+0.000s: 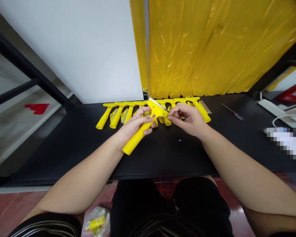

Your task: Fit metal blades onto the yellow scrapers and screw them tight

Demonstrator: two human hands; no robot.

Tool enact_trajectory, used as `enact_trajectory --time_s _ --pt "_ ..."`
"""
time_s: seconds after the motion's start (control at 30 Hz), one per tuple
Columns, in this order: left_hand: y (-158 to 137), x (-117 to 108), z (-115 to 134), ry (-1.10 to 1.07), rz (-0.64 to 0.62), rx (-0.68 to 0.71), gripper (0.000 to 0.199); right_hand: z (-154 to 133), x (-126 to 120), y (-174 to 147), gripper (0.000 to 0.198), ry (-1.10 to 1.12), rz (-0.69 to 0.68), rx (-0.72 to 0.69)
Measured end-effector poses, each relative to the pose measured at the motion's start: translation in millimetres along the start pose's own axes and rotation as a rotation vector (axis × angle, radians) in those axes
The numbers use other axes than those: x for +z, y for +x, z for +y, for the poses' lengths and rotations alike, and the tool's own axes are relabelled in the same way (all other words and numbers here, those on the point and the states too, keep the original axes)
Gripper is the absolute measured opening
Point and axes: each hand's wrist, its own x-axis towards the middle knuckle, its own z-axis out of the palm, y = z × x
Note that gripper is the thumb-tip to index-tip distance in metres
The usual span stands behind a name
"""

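Observation:
My left hand [132, 126] is wrapped around the neck of a yellow scraper [137, 137], holding it tilted above the black table [162, 161]. A pale blade edge runs along the scraper's head, and the hollow handle points down toward me. At the right end of that head, my right hand [191, 121] has its thumb and fingers pinched together. Whatever lies between those fingertips is too small to name. Behind both hands, a row of yellow scrapers [103, 118] lies along the back of the table, partly hidden by my hands.
A screwdriver [233, 112] lies to the right, near a white power strip [274, 108] and cable. One small whitish piece [180, 140] rests before my right hand. Yellow plastic sheeting [212, 49] and a white panel [88, 49] stand behind. A plastic bag [97, 223] is below.

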Motion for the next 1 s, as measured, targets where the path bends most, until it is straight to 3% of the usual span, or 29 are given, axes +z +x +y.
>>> enact_trajectory --time_s 0.4,0.67,0.9,1.0 --pt "-6 8 -4 0.21 -0.132 0.088 0.044 4 5 2 0.028 0.118 -0.033 0.143" --pt "-8 9 -1 0.168 -0.177 0.053 0.04 7 1 3 0.055 0.398 -0.116 0.411" --pt "-4 7 -1 0.014 -0.054 -0.035 0.042 7 1 3 0.06 0.413 -0.092 0.494" --pt "-1 3 -1 -0.05 0.024 -0.047 0.043 9 -15 6 0.056 0.307 -0.007 0.486"
